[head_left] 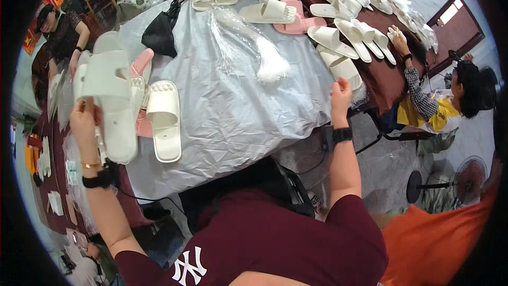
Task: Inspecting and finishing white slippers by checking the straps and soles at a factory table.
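Observation:
My left hand (85, 127) is closed on the edge of a pale white slipper (115, 122), held up over the left side of the table. Behind it, partly hidden, lie more white slippers and a pink slipper (142, 62). To its right a single white slipper (164, 122) lies sole down. My right hand (341, 95) is raised at the table's right edge with its fingers pinched together; whether a thin thing is between them I cannot make out. Just beyond it lies a white slipper (345, 73). A bundle of clear plastic strands (272, 61) rests mid-table.
A silvery sheet (227, 111) covers the table. A black bag (161, 32), pink slippers (298, 20) and many white slippers (360, 39) lie at the far and right sides. Several people work around; one wears a yellow top (431, 111). A fan (470, 179) stands at right.

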Motion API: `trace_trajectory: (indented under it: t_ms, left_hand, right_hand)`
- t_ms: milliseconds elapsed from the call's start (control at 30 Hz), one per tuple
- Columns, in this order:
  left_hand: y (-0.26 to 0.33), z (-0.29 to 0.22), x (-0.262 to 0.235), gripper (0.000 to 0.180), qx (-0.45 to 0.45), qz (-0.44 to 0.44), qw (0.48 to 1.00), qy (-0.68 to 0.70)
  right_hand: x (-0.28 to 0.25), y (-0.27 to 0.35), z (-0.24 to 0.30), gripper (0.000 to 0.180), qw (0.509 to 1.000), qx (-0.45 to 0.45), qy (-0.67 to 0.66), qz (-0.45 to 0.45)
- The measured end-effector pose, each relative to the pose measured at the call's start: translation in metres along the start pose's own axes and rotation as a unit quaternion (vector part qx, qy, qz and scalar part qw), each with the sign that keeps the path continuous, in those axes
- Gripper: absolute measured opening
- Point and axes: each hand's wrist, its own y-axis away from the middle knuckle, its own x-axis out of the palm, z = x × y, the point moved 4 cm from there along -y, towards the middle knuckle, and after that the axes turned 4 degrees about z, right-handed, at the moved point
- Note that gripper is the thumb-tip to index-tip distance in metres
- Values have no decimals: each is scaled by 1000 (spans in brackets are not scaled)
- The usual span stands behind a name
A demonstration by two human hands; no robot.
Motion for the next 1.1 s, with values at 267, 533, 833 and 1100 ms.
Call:
trace_trajectory:
  t_ms: [267, 533, 833, 1100]
  left_hand:
    - [32, 31, 11, 44, -78, -15, 994, 74]
    - [139, 25, 125, 27, 113, 159, 977, -91]
    - [156, 42, 194, 37, 273, 202, 869, -360]
    - [125, 72, 170, 41, 179, 117, 867, -451]
  right_hand:
    - [-77, -65, -68, 28, 982, 133, 24, -132]
    - [-71, -70, -69, 27, 936, 269, -54, -221]
    - [-58, -65, -55, 20, 919, 324, -171, -143]
    - [-54, -23, -7, 27, 955, 120, -242, -122]
